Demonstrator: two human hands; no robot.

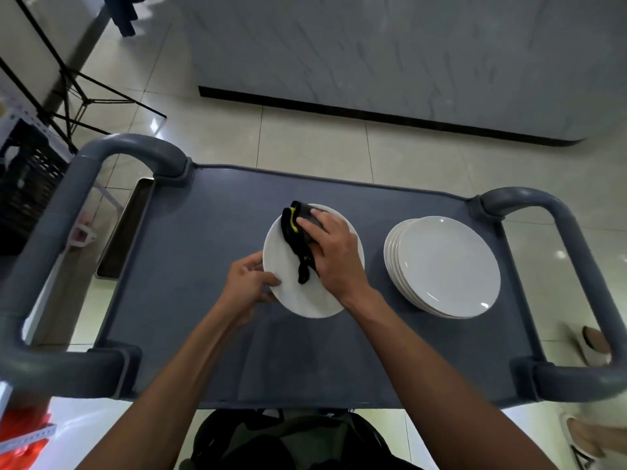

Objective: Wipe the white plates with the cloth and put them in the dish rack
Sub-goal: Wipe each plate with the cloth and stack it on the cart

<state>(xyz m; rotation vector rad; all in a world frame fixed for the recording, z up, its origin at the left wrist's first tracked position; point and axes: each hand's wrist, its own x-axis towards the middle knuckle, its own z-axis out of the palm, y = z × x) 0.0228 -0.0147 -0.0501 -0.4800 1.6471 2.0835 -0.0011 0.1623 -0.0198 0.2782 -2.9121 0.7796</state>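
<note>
A person stands at a grey service cart, wiping the top one of a small pile of white plates. The plate lies near the middle of the cart's top, resting on at least one more plate whose rim shows at its far edge.

The left hand grips the plate's near-left rim, thumb on the upper face and the other fingers curled under the edge. This reads as a steadying hold, so the plate does not slide or spin while it is rubbed.

The right hand lies palm down over the plate's right half, fingers bent over a bunched black cloth with a yellow edge. It presses the cloth onto the plate; a loose tail of cloth trails toward the near side. Bunching it gives a thick pad under the palm.

To the right, well apart from the working plate, sits a stack of white plates, slightly fanned. Whether these are wiped or still waiting cannot be told.

No dish rack is plainly in view. A metal tray shows beside the cart's left end, lower down, and a dark crate stands further left.
</note>
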